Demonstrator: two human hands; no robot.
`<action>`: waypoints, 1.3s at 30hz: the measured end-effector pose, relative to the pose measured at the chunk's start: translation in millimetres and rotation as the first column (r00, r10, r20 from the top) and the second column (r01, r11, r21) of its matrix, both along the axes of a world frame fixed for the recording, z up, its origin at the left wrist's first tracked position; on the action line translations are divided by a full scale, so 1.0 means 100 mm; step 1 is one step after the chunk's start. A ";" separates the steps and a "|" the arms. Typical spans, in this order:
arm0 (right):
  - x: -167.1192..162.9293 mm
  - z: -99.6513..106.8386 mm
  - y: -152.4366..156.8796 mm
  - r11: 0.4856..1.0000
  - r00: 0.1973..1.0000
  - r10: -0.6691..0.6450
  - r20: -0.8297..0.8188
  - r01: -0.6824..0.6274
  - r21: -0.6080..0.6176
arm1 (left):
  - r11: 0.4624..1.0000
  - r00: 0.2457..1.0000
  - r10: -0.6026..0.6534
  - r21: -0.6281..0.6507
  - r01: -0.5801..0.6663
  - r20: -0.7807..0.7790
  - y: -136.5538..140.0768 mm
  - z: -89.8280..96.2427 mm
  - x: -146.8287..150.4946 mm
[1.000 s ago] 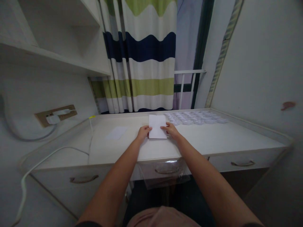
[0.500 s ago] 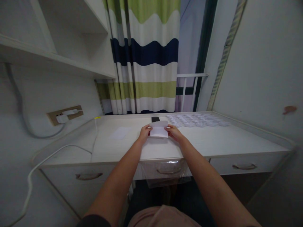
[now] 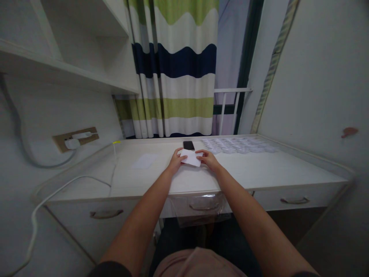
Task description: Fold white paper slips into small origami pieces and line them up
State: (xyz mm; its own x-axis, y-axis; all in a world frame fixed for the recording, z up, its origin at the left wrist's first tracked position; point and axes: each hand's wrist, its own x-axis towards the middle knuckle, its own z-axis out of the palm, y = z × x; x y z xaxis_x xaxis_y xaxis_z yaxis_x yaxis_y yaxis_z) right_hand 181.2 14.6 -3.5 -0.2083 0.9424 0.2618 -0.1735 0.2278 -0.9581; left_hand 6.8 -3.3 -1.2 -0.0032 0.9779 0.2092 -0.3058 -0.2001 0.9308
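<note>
Between my two hands is a small sheet of white paper, folded over and slightly tilted above the desk. My left hand pinches its left end, thumb on the near face. At the other end my right hand grips the paper between thumb and fingers. Just beyond the paper a black phone lies on the desk. Flat on the surface to the left rests a stack or sheet of white paper; how many sheets it has I cannot tell.
Rows of small clear-wrapped white items cover the back right of the white desk. A clear plastic bag hangs at the front edge over the middle drawer. A white cable crosses the left side. Behind hangs a striped curtain.
The paper's raised far flap has come down, and the piece now looks smaller and turned at an angle. Both hands stay on it, with the right hand's fingers shifted inward over it.
</note>
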 end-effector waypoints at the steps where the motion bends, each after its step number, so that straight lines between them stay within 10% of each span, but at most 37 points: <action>1: 0.00 0.00 0.00 1.000 0.999 -0.011 -0.030 0.011 0.012 | 1.000 0.999 -0.004 -0.010 0.004 0.031 0.00 0.00 0.01; 39: -0.03 -0.02 -0.01 0.996 0.996 0.090 0.007 -0.090 0.005 | 0.999 0.977 0.011 0.046 -0.002 -0.211 0.02 -0.02 0.05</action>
